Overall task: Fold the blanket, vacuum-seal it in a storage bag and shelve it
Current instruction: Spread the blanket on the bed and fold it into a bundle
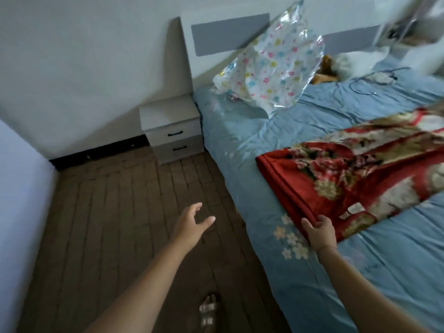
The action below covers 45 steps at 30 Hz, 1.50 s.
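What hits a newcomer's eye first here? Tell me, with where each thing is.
The red floral blanket lies across the blue bed on the right, its near corner in the grip of the right hand. At the head of the bed a glossy flower-printed storage bag rises crumpled by the headboard. The left hand hangs open over the wooden floor.

**Item counts**

One blanket (pixel 360 179), one storage bag (pixel 271 66), one bed (pixel 240 131), one nightstand (pixel 168 111) with two drawers (pixel 176 134), one cable (pixel 367 85) and one sandal (pixel 209 311) were in view. Two hands showed: left hand (pixel 189 227), right hand (pixel 320 233).
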{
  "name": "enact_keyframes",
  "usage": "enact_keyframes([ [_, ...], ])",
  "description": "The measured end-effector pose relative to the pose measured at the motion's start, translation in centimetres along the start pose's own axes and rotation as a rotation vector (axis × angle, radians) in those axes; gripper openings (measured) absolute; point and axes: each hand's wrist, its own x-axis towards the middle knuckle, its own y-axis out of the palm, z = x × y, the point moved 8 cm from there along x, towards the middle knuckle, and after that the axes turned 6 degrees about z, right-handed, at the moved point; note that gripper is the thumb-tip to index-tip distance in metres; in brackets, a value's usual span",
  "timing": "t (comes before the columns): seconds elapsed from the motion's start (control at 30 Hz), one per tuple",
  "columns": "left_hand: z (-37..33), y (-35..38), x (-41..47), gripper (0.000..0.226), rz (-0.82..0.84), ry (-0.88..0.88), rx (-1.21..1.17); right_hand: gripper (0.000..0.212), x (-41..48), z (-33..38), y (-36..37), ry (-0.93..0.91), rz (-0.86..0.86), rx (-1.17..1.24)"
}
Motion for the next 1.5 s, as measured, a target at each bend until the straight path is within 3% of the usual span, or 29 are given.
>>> enact_keyframes([
  [0.27,-10.1,5.3,17.9,0.06,0.336,0.193,0.199,0.064,5.0,-3.2,-7.0,0.297,-0.376,0.215],
  [0.47,-16.6,15.0,27.4,0.062,0.588,0.29,0.318,0.06,7.9,-7.0,-9.0,0.44,-0.509,0.356],
  [0.63,-19.0,21.7,35.0,0.062,0.661,0.287,0.386,0.055,13.4,-8.6,-8.2,0.524,-0.495,0.443],
  [0.87,-18.6,27.9,43.1,0.062,0.691,0.253,0.536,0.045,18.4,-10.0,-7.1,0.633,-0.458,0.373],
  [1.1,-13.8,31.6,53.8,0.064,0.655,0.036,0.53,0.06,20.2,-14.2,-4.5,0.843,-0.537,0.351],
  [1.27,-8.9,33.9,59.7,0.063,0.661,-0.094,0.52,0.057,20.2,-16.4,-2.7,0.974,-0.607,0.384],
  [1.4,-6.8,35.4,60.6,0.037,0.734,-0.107,0.497,0.041,21.6,-16.2,-2.0,0.927,-0.674,0.524],
  [1.5,-4.4,35.4,61.9,0.035,0.715,-0.096,0.522,0.021,22.3,-11.6,-3.7,0.765,-0.731,0.418],
])
